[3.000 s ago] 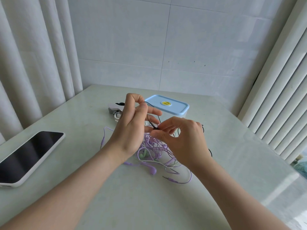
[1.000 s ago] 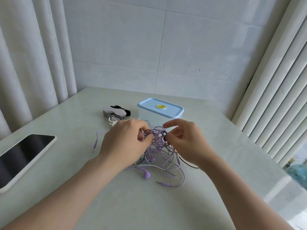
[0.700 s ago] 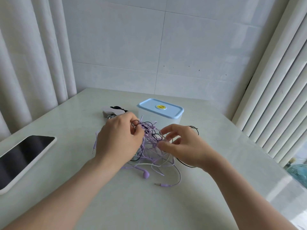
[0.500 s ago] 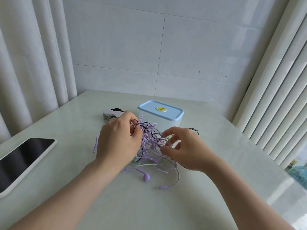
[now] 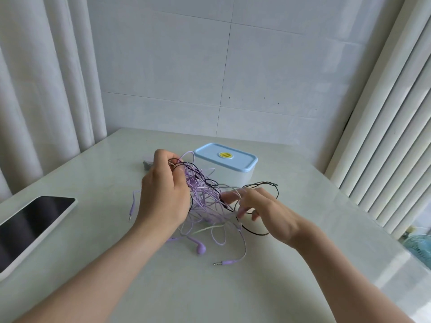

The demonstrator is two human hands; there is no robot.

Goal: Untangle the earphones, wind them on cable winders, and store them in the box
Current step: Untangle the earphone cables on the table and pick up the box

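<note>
- A dark-screened phone (image 5: 30, 227) lies at the left edge of the pale surface (image 5: 93, 173), well apart from the work.
- Left of centre, the left hand (image 5: 163, 199) is clenched round the top of the tangled earphones (image 5: 205, 203). It has raised the bundle higher than half a second ago, so purple, white and black cords hang from its fingertips down to the surface.
- Just behind that hand, the cable winders (image 5: 148, 162) peek out, mostly hidden.
- Below the tangle, a purple earbud (image 5: 200, 249) and a jack plug (image 5: 224, 262) trail toward the lower centre.
- Behind the tangle, at centre, the box (image 5: 227, 167) has its blue lid on.
- Right of centre, the right hand (image 5: 263, 210) has drawn away from the bundle. Its fingers are spread and blurred among the cords; whether they pinch one, I cannot tell.
- A black cable loop (image 5: 268, 184) now stands wider around that hand, so the black pair seems to be separating. Untangling looks early and winding is not begun.
</note>
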